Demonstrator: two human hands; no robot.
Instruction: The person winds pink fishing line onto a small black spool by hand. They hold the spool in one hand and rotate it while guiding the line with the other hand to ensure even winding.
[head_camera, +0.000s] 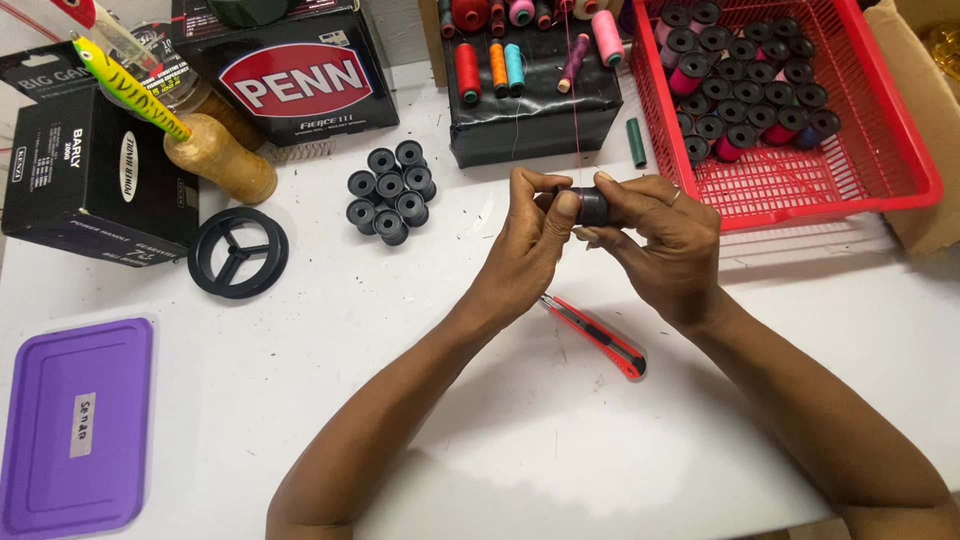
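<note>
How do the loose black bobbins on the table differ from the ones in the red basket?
The table bobbins sit in a small tight cluster on the white table; the basket bobbins are far more numerous, packed in rows inside the red basket. The table bobbins look empty; several basket bobbins show pink or blue thread. Both are small black spools.

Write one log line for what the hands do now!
left hand: holds spool | right hand: holds spool | thread: runs up | knife: on table

My fingers (560, 205) feel a matt black plastic spool (592, 206). The basket (880, 170) is glossy red plastic; the table (480, 440) is smooth white.
</note>
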